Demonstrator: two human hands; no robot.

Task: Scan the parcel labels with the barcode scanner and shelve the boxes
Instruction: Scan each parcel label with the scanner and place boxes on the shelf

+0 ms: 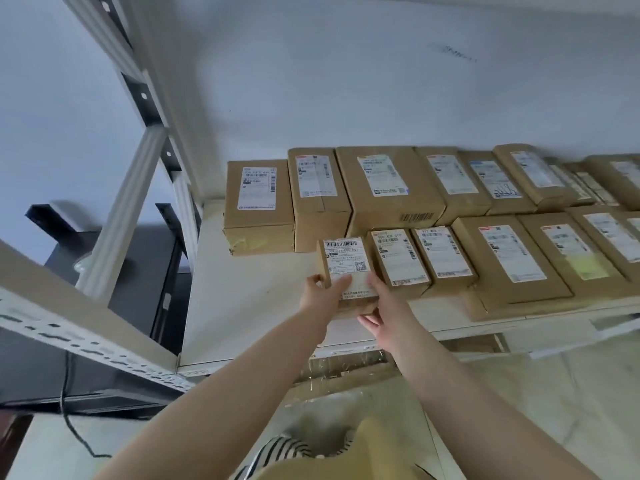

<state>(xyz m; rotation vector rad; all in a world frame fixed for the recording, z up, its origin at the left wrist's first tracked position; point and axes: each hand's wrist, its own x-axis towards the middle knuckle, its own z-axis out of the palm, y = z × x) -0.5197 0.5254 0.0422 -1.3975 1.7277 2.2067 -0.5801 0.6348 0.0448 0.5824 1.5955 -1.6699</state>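
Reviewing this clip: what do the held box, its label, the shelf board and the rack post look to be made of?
Held box: brown cardboard, matte, with sharp folded edges. Label: white paper sticker, black print and barcode, slightly glossy perhaps. Shelf board: smooth off-white panel with faint scuffs, painted metal or laminate; cannot tell. Rack post: ribbed, light-painted metal by the look, bolted through dark plates.

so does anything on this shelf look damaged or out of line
Yes, mildly: the back-left box has a dented, scuffed front lower edge with yellowish tape. The small box held by both hands sits slightly askew against its row.
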